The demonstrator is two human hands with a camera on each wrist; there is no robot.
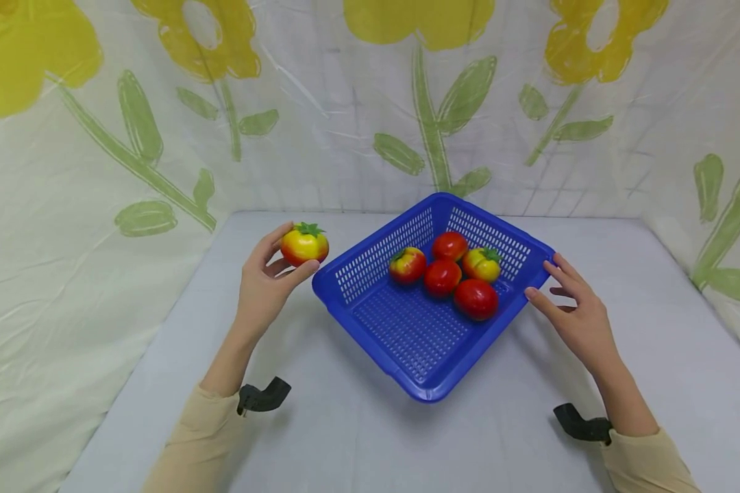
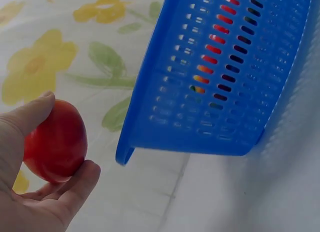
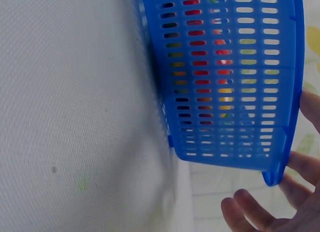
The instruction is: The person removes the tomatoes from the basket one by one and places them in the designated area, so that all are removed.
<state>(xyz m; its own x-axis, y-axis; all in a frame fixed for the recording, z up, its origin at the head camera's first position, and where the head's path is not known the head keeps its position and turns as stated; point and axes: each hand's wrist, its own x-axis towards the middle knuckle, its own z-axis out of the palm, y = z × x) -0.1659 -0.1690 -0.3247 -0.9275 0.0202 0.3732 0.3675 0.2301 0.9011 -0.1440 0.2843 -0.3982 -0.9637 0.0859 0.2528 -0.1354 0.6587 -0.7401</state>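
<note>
My left hand (image 1: 264, 284) holds a red-and-yellow tomato (image 1: 305, 245) with a green leafy top, between thumb and fingers. It is raised just left of a blue plastic basket (image 1: 379, 351). In the left wrist view the tomato (image 2: 59, 142) shows its red side, apart from the basket wall (image 2: 175, 122). Inside the basket lie several more tomatoes, some plain red (image 1: 476, 299), others red and yellow (image 1: 482, 264). At the basket's right corner, my right hand (image 1: 582, 322) touches the rim (image 3: 295, 92) with thumb and fingertips; its lower fingers (image 3: 250, 209) stand off the basket.
The basket sits turned at an angle on a pale table (image 1: 370, 445). Behind and beside it hangs a white sheet (image 1: 321, 150) with yellow flowers and green leaves. A black mount (image 1: 265, 395) is strapped at each wrist, beside beige sleeves (image 1: 200, 431).
</note>
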